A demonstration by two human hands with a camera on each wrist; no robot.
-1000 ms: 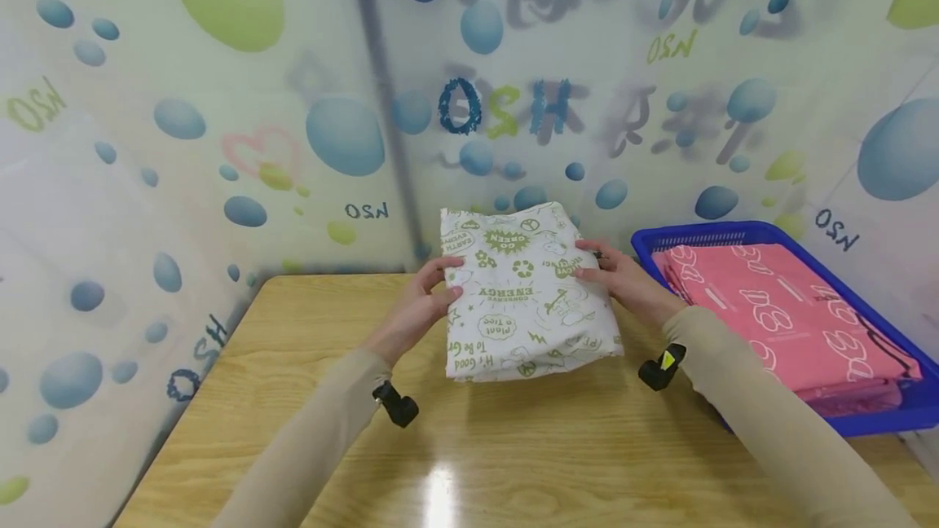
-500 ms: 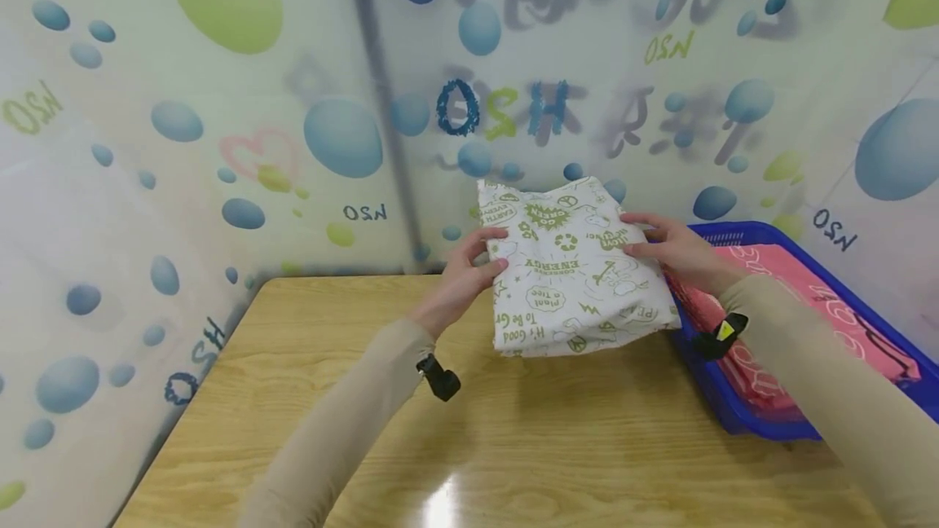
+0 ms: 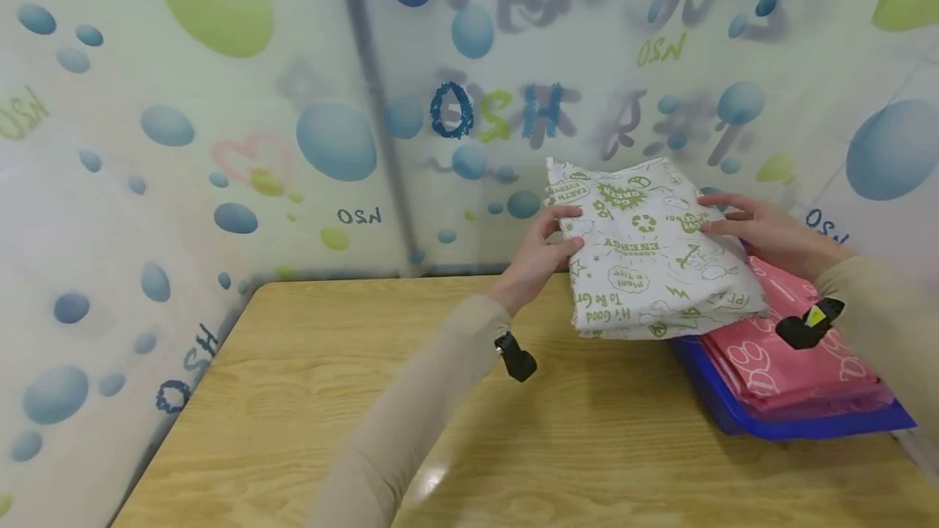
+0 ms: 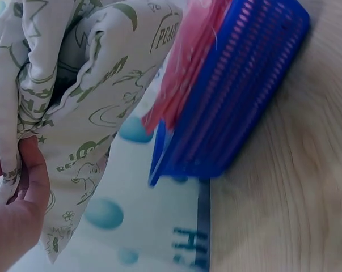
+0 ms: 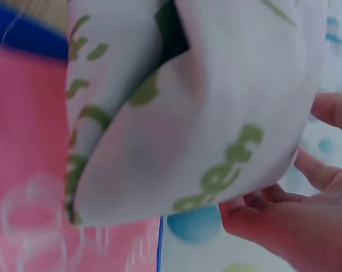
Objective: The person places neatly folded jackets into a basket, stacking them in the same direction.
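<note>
A folded white cloth [image 3: 653, 259] with green printed words and drawings is held up between both hands, tilted, above the table and the left part of a blue basket [image 3: 778, 426]. My left hand [image 3: 539, 255] grips its left edge, thumb on the near face; in the left wrist view the fingers reach in among the folded layers. At the opposite edge my right hand [image 3: 770, 231] holds the cloth, with several fingers tucked behind or under it in the right wrist view. Folded pink cloth [image 3: 807, 349] with white print lies in the basket, partly hidden by the white cloth and right arm.
The basket stands at the right end of the wooden table [image 3: 330, 398]. Behind the table hangs a pale sheet [image 3: 279, 39] printed with blue and green spots and lettering. Bare wood spreads left of and in front of the hands.
Both hands have carried the white cloth to the right and slightly upward, from the middle of the table to over the basket's left side. Their grip looks the same.
</note>
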